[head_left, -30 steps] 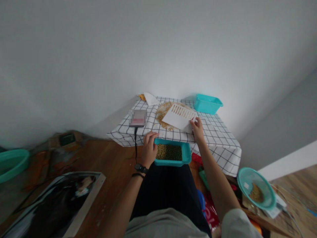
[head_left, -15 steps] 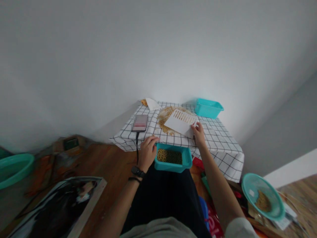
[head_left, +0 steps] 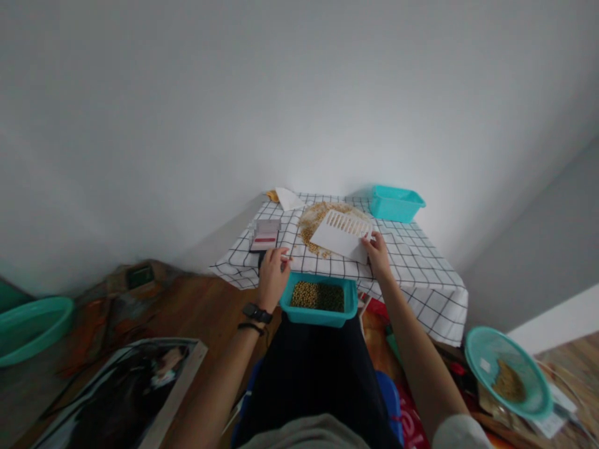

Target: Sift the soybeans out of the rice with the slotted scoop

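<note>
My left hand (head_left: 272,275) grips the left rim of a teal tub (head_left: 319,315) that holds yellow and green beans and sits at the near edge of the low table. My right hand (head_left: 377,252) pinches the near corner of a white slotted board (head_left: 340,233), which lies over a heap of yellowish beans (head_left: 311,223) on the checked tablecloth (head_left: 412,255).
A second, empty-looking teal tub (head_left: 395,202) stands at the table's far right. A phone (head_left: 265,235) with a black cable and a white paper (head_left: 287,197) lie at the left. On the floor: a teal bowl (head_left: 508,374) with grain right, a teal basin (head_left: 28,324) left, a framed picture (head_left: 116,393).
The teal tub with beans has shifted slightly left with my left hand on its rim. My right hand stays on the slotted board. The view has tilted a little.
</note>
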A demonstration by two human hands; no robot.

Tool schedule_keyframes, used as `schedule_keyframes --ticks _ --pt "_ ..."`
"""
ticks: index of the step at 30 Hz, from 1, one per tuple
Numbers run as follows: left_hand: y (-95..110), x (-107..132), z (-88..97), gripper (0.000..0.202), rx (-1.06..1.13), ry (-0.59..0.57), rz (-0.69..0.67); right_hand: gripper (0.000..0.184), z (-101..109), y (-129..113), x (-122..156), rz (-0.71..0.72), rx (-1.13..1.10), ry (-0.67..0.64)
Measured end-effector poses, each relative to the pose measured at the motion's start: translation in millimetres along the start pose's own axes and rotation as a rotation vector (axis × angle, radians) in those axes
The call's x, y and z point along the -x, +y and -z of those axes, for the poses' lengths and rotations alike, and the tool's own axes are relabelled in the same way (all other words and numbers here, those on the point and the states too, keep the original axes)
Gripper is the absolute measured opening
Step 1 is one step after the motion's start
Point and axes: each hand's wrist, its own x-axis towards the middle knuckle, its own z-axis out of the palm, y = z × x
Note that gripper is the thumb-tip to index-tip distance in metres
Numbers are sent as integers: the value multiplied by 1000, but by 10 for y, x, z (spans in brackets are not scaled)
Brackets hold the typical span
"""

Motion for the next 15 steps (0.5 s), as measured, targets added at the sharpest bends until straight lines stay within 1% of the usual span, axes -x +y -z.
schedule_keyframes --ticks 2,5,8,12,15 --pt "-37 -62 8 29 9 -38 -7 42 1 4 0 -9 2 -5" --pt "-75 -146 21 18 19 -124 -44 43 0 -6 11 -20 -1 -15" --pt "-51 -184 21 16 24 -182 -80 42 -4 -30 29 -32 -8 -25" --pt "48 -149 -2 18 45 -258 -153 40 -6 -55 37 -40 -16 -24" --pt "108 -50 -19 19 66 -293 -207 41 -1 -55 28 -43 -14 -15"
